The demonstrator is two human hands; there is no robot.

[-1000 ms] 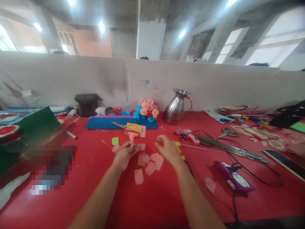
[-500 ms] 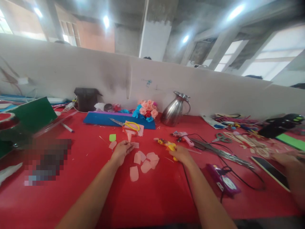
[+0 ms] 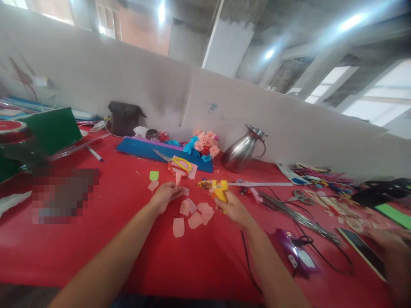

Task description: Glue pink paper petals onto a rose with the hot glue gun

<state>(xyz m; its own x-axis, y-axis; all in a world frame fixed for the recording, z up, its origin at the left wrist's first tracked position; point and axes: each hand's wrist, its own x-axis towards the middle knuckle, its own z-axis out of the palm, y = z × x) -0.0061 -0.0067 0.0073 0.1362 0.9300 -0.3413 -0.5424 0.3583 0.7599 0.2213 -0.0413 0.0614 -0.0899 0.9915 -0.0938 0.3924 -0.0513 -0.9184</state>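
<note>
My left hand (image 3: 164, 197) pinches a small pink paper piece (image 3: 178, 178) that stands up from its fingertips. My right hand (image 3: 236, 208) is wrapped round the handle of a yellow glue gun (image 3: 220, 187), its nozzle turned left towards the left hand. A long clear glue stick (image 3: 261, 184) juts from the back of the gun. Several loose pink paper petals (image 3: 195, 220) lie on the red table between the two hands. Scissors with yellow and red handles (image 3: 182, 164) rest on pink paper just beyond the left hand. A green paper piece (image 3: 154, 176) lies to its left.
At the back stand a metal jug (image 3: 241, 150) and a bunch of paper flowers (image 3: 206, 144) by a blue sheet (image 3: 146, 149). To the right are a purple power unit (image 3: 297, 256) with cables, green-handled scissors (image 3: 301, 197), a phone (image 3: 361, 252) and another person's hand (image 3: 382, 237).
My right hand has raised the glue gun and levelled it, so its nozzle now points left. My left hand keeps its pinch on the pink paper. The view has tilted.
</note>
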